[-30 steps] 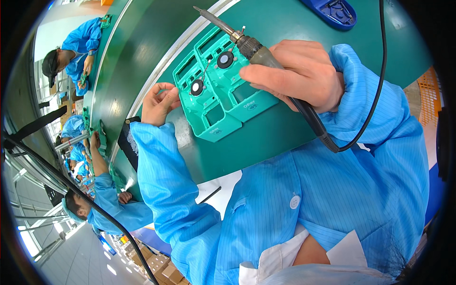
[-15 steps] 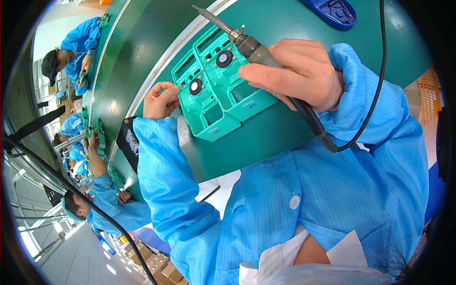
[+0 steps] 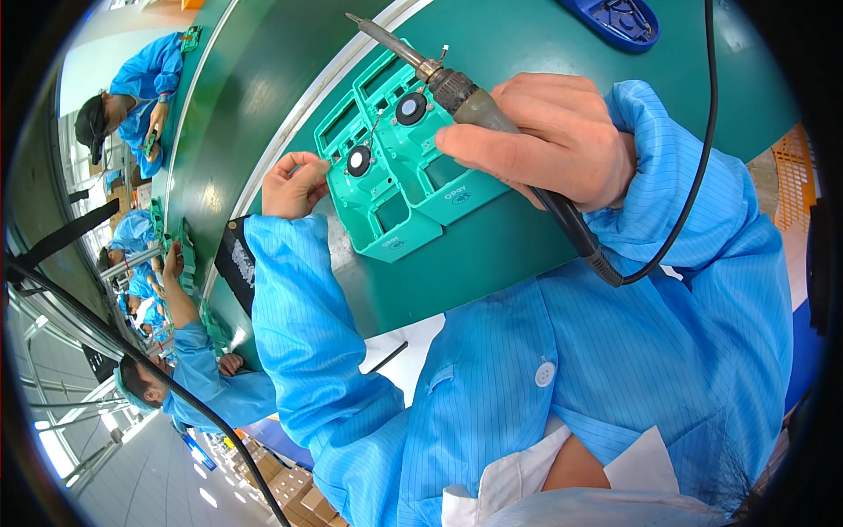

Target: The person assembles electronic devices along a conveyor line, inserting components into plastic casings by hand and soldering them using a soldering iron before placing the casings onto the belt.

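My right hand (image 3: 562, 136) is closed round a soldering iron (image 3: 481, 110), whose bare metal tip points up and left, past the far edge of two green plastic housings (image 3: 399, 215). Side by side on the green bench, the housings each carry a round black speaker with a pale centre. Thin wires run by the left speaker (image 3: 359, 161), and a small white connector stands up beyond the right speaker (image 3: 411, 109). My left hand (image 3: 294, 184) pinches the left rim of the nearer housing between thumb and curled fingers. The iron and right hand hide part of the right housing.
The iron's black cable (image 3: 702, 158) loops over my right sleeve. A blue tray (image 3: 645, 35) with small dark parts lies at the far right of the bench (image 3: 702, 97). A metal rail borders a belt at left. Several co-workers in blue sit along it.
The soldering iron and my right hand have shifted slightly left. The housings and my left hand have shifted slightly left too, with its grip unchanged.
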Motion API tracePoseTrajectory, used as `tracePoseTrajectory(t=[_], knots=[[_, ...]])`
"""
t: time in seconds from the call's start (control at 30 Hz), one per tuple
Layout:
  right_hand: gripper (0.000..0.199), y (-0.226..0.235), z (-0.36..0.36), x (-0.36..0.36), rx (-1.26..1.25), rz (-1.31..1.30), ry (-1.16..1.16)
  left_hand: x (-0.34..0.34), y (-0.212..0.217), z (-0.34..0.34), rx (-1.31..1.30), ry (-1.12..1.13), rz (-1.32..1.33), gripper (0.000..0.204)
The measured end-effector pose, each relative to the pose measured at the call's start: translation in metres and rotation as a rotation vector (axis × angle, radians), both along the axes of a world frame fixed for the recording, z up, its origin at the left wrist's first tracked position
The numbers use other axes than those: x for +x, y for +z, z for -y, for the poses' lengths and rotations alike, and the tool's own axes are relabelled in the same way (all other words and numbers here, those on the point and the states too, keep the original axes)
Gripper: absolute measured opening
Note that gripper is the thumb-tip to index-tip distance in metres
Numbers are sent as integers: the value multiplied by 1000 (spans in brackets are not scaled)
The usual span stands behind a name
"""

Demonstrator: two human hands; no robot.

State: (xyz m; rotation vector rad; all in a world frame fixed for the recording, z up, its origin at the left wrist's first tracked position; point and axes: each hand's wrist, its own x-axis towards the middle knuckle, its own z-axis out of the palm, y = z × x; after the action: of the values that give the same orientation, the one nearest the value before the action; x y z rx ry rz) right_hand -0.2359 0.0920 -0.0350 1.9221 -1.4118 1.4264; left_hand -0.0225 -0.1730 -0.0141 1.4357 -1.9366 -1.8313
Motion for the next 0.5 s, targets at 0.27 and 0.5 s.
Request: tracePoseTrajectory(t=[0.27, 0.5], knots=[[38, 0, 8, 0, -41, 4, 25, 6, 0, 3, -31, -2, -11, 10], [35, 10, -5, -3, 124, -51, 62, 19, 19, -12, -122, 13, -84, 16]])
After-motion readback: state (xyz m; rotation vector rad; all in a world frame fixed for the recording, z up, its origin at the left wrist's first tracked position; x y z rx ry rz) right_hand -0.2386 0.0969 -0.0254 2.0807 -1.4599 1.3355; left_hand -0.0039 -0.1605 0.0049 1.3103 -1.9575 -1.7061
